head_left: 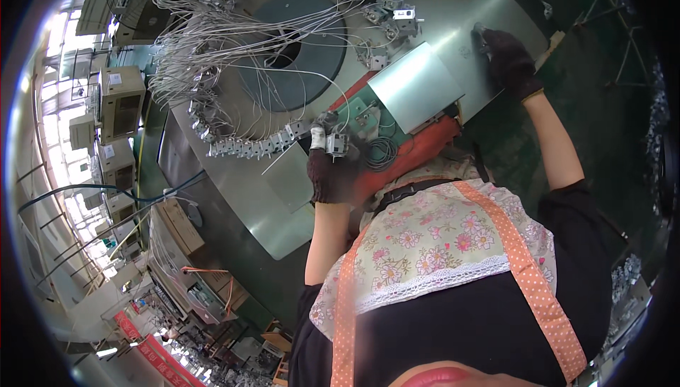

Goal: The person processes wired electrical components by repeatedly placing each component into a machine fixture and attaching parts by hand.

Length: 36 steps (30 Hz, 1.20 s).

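Note:
My left hand (333, 164), in a dark knitted glove with a white wrap on one finger, is closed around a small silver metal bracket (338, 145). A thin grey wire (340, 79) runs up from near this hand. At the right of the metal table, my right hand (508, 61) wears a matching glove with greyish fingertips. Its fingers reach out over the tabletop, with nothing visible in them. Between the hands stands a green fixture (363, 119), beside a smooth silver plate (416, 84). A coil of dark wire (383, 153) lies close to my left hand.
Several wired brackets (248, 148) form a row left of my left hand; more brackets (386, 4) lie at the back. Loose wires (191, 40) spread over a round grey disc (329, 54) on the metal table (280, 235). Red cloth (418, 152) hangs at the near edge.

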Tool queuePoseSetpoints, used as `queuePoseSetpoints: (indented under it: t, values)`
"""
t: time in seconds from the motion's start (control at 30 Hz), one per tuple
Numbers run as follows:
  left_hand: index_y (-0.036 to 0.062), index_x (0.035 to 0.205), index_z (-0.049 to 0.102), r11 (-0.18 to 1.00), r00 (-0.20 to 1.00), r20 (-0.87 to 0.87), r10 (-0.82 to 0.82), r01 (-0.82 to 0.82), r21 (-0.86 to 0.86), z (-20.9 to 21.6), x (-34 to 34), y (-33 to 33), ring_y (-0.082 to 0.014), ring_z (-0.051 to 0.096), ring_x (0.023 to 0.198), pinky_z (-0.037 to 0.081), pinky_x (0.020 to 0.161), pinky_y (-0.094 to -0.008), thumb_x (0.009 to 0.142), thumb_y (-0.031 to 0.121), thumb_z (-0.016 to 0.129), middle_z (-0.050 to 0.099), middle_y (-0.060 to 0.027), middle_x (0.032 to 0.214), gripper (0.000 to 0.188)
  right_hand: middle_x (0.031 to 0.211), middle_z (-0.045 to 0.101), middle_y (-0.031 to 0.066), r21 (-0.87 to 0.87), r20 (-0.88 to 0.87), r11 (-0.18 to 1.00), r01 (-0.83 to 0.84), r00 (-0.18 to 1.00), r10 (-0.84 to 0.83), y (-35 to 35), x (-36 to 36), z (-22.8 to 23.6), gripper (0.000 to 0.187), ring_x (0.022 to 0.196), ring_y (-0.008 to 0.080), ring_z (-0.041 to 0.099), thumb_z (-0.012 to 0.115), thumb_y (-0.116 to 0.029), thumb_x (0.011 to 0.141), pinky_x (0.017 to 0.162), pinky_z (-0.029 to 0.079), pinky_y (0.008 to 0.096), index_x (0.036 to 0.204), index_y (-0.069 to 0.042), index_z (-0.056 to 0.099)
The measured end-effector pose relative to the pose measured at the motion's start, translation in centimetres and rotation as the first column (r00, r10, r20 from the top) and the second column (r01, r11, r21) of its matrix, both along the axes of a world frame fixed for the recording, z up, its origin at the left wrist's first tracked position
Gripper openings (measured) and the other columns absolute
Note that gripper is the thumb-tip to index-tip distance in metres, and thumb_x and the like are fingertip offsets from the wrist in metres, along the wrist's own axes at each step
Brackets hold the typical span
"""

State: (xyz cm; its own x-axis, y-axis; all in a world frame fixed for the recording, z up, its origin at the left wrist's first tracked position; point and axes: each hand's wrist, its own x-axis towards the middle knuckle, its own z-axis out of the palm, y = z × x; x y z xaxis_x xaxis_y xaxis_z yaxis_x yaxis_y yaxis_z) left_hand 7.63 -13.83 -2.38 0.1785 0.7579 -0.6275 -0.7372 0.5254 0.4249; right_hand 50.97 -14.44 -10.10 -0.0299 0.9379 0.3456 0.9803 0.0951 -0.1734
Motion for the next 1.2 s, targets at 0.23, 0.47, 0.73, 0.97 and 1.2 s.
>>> queuePoseSetpoints:
  t: [0.23,0.47,0.73,0.97,1.2]
  values:
    - [0.0098,0.119,0.065,1.0,1.0,-0.023,-0.012,0.012,-0.003,1.2,0.8,-0.6,-0.0217,0.065,0.082,0.059,0.072,-0.0367,0.107,0.034,0.053,0.069,-0.0055,0.1,0.029,0.096,0.067,0.0086,-0.247,-0.945,0.967,0.067,-0.236,-0.225,-1.1,-3.7,9.2,0.034,0.099,0.0228,0.069,0.056,-0.021,0.104,0.091,0.058,0.043,0.131,0.0,0.059]
    - [0.0117,0.114,0.064,0.995,0.994,0.036,-0.102,0.101,0.024,0.0,0.4,0.1,-0.019,0.063,0.074,0.055,0.058,-0.0326,0.106,0.034,0.056,0.065,-0.0033,0.088,0.025,0.107,0.067,0.0111,-0.044,-0.837,0.961,-0.272,-0.516,-0.184,-5.1,-15.5,15.4,0.047,0.1,0.0232,0.068,0.057,-0.024,0.105,0.085,0.057,0.037,0.143,0.001,0.047]
    - [0.0125,0.115,0.063,0.985,0.983,-0.093,-0.158,0.163,0.05,-1.5,0.0,0.1,-0.0205,0.064,0.079,0.055,0.064,-0.0348,0.105,0.041,0.057,0.066,-0.0037,0.096,0.031,0.107,0.066,0.0082,-0.263,-0.862,0.691,-0.674,-0.157,-0.481,-11.9,-22.2,16.1,0.039,0.097,0.0169,0.067,0.064,-0.025,0.098,0.084,0.054,0.0331,0.129,-0.001,0.06]
    - [0.0114,0.116,0.063,0.995,0.996,-0.002,-0.094,0.094,0.02,-2.1,0.2,0.3,-0.0205,0.065,0.083,0.058,0.071,-0.0366,0.107,0.037,0.055,0.067,-0.0043,0.098,0.029,0.105,0.069,0.0079,-0.277,-0.928,0.648,-0.71,0.022,-0.373,-10.9,-20.3,16.3,0.038,0.096,0.0144,0.066,0.067,-0.027,0.091,0.084,0.054,0.032,0.118,0.0,0.068]
    - [0.0079,0.119,0.064,0.995,0.997,-0.043,-0.065,0.068,0.071,-0.2,0.3,-0.1,-0.0198,0.065,0.082,0.056,0.067,-0.0345,0.108,0.033,0.052,0.067,-0.0046,0.096,0.03,0.095,0.067,0.0054,-0.073,-0.994,0.928,-0.365,-0.052,-0.099,-4.6,-21.0,14.8,0.043,0.081,0.0129,0.065,0.066,-0.016,0.09,0.07,0.052,0.0288,0.131,-0.003,0.058]
